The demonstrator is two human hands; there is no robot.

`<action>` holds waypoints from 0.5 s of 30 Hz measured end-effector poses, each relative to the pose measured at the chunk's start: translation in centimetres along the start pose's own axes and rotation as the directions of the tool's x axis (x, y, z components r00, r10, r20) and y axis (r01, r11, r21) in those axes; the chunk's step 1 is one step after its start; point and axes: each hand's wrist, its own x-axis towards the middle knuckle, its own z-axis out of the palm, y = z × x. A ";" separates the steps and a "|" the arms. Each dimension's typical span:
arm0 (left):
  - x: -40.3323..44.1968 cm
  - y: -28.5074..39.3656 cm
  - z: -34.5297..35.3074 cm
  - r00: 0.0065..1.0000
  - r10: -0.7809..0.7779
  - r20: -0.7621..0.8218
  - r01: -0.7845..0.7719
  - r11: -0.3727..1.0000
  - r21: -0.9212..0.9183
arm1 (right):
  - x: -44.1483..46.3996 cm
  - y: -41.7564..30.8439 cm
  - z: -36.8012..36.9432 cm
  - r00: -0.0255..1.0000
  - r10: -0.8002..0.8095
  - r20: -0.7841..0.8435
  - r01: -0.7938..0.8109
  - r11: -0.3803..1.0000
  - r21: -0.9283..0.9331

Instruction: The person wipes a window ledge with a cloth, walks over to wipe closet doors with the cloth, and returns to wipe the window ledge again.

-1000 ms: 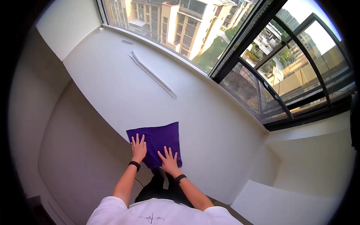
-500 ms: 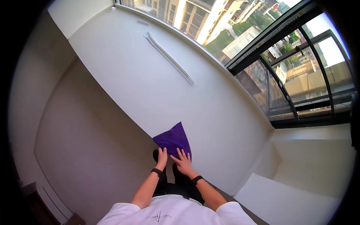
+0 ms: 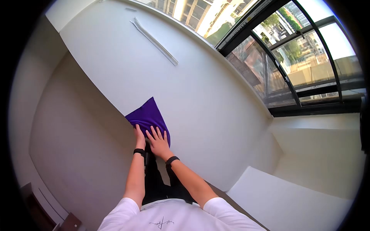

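Observation:
A purple cloth [image 3: 148, 115] lies on the white ledge [image 3: 200, 115], its left corner at the ledge's front edge and wrinkles running across its near part. My right hand [image 3: 158, 143] rests flat on the near right part of the cloth, fingers spread. Beside it, my left hand [image 3: 139, 138] touches the cloth's near left border by the ledge edge. Its fingers look stretched out, seen from the side, and some are hidden. Each wrist wears a dark band.
Farther along the ledge lie a long white perforated strip [image 3: 156, 43] and a small pale piece [image 3: 131, 9]. Dark-framed windows [image 3: 287, 77] border the far side. A white panel [image 3: 281, 192] stands at the lower right. The floor [image 3: 84, 127] drops away at left.
The view has shifted, so the ledge, strip and windows sit farther left and higher. Both hands stay on the cloth, reaching farther from my body, and the cloth's near part looks more wrinkled.

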 end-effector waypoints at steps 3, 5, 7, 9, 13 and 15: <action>-4.8 -6.3 2.7 0.980 -0.111 -0.162 0.100 0.992 -0.076 | -6.4 1.5 0.0 0.999 -0.007 -0.033 0.006 1.000 -0.019; -10.2 -7.8 5.0 0.955 -0.283 -0.087 0.272 0.955 -0.116 | -10.9 3.8 -0.6 1.000 -0.005 0.027 0.006 0.999 -0.044; -16.6 -6.7 7.5 0.945 -0.321 0.058 0.326 0.929 -0.174 | -15.1 6.6 -1.8 0.996 0.028 0.080 -0.022 0.997 -0.069; -18.1 -6.8 8.1 0.964 -0.265 0.029 0.266 0.963 -0.040 | -18.0 9.2 -3.8 0.987 0.079 0.140 -0.070 0.995 -0.067; -21.1 -7.9 8.5 0.999 -0.012 -0.032 0.026 0.872 0.489 | -18.0 12.0 -6.4 0.981 0.138 0.138 -0.128 0.989 -0.078; -18.4 -6.0 8.2 0.993 0.087 -0.080 -0.032 0.849 0.528 | -15.9 11.9 -6.5 0.980 0.146 0.139 -0.136 0.988 -0.078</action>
